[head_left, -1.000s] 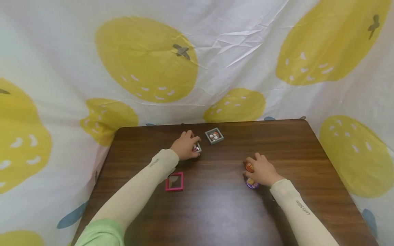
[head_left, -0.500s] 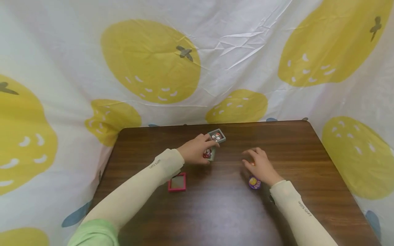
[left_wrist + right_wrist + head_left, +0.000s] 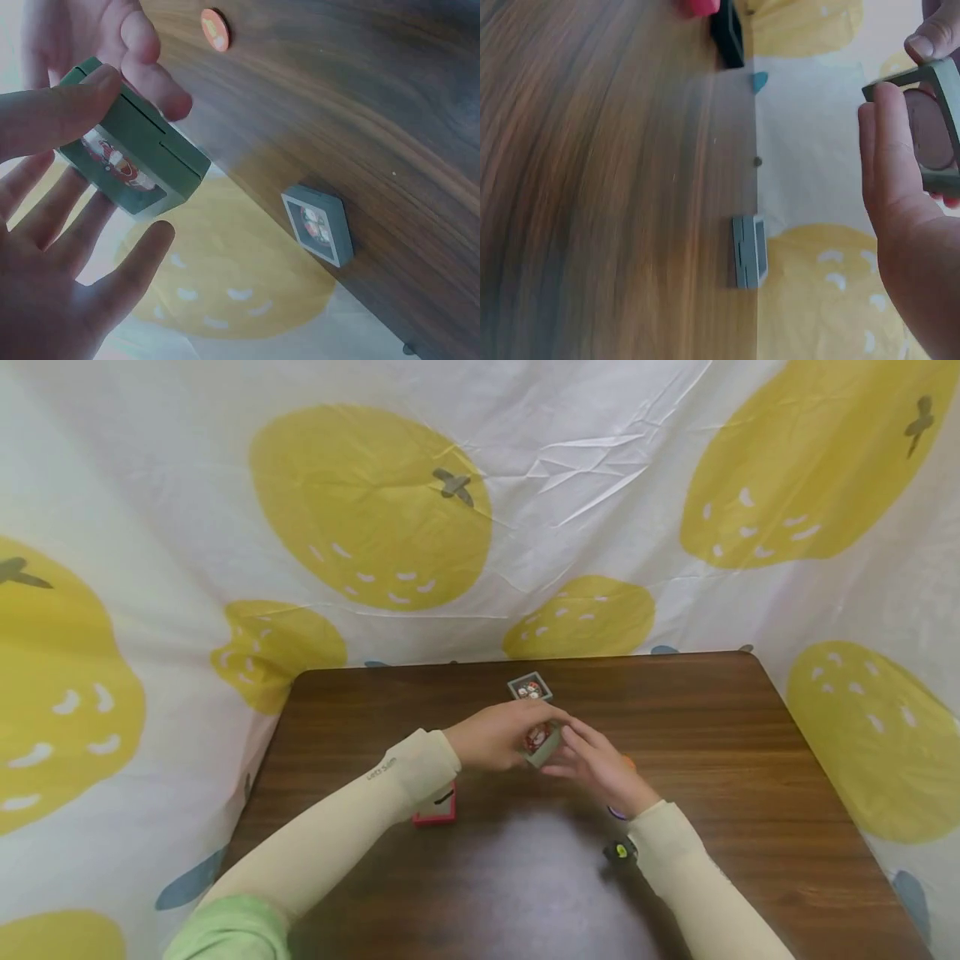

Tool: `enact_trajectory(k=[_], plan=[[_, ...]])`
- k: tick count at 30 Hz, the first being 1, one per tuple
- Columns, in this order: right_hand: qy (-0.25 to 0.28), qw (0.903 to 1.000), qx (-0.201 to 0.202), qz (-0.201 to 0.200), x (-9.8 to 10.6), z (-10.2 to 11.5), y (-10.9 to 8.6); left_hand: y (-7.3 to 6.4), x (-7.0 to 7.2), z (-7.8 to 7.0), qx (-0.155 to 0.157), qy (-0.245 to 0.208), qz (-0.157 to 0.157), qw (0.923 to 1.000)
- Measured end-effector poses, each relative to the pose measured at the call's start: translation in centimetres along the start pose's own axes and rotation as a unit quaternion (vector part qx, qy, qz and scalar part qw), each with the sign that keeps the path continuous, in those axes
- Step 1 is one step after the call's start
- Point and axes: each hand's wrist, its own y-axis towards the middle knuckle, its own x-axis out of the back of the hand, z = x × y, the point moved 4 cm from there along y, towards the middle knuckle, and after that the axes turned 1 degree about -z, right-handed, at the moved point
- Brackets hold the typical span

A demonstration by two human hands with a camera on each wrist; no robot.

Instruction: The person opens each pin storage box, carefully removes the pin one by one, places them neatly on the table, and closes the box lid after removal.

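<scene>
My left hand grips a small green-grey square display frame above the table. Its thumb lies on the frame's edge, and the other fingers spread beneath it. Behind the frame's clear window sits a round red-and-white badge. From the right, my right hand meets the frame with fairly straight fingers laid against its side. A second grey frame, with a picture of several small figures inside, stands on the table just behind the hands.
A pink square frame lies left of centre, partly behind the left sleeve. Close to the right hand are an orange round badge and a purple one, mostly covered in the head view. A lemon-print cloth hangs behind the wooden table.
The left hand has lifted the green-grey frame and carried it rightward. My right hand has left the orange and purple badges and moved left to the frame.
</scene>
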Motion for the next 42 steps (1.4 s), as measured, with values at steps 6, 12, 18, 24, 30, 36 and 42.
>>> enact_trajectory(k=[6,12,18,24,30,36,42], plan=[[0.038,0.9991,0.021,0.002,0.0,-0.4,0.2,-0.1,-0.2,-0.2,-0.004,-0.021,0.000,0.9998],[0.066,0.9969,0.039,0.020,0.1,-1.0,0.1,-0.1,-0.5,-0.3,-0.010,-0.054,-0.001,0.9985],[0.064,0.9971,0.042,-0.005,0.1,-1.4,0.0,-0.2,-0.7,-0.7,0.020,-0.048,0.015,0.9985],[0.056,0.9963,0.022,-0.061,-0.4,-1.2,0.1,-0.5,-0.4,-0.4,0.075,-0.011,-0.016,0.9970],[0.074,0.9933,0.028,-0.084,-0.9,-0.9,0.2,-0.7,-0.6,0.2,0.107,0.018,-0.016,0.9940],[0.140,0.9877,0.053,-0.044,-1.6,-0.9,0.3,-0.5,-0.5,0.5,0.142,0.012,-0.023,0.9895],[0.273,0.9615,-0.016,0.021,-3.3,-1.5,0.5,0.0,-0.4,0.0,0.113,0.034,-0.029,0.9926]])
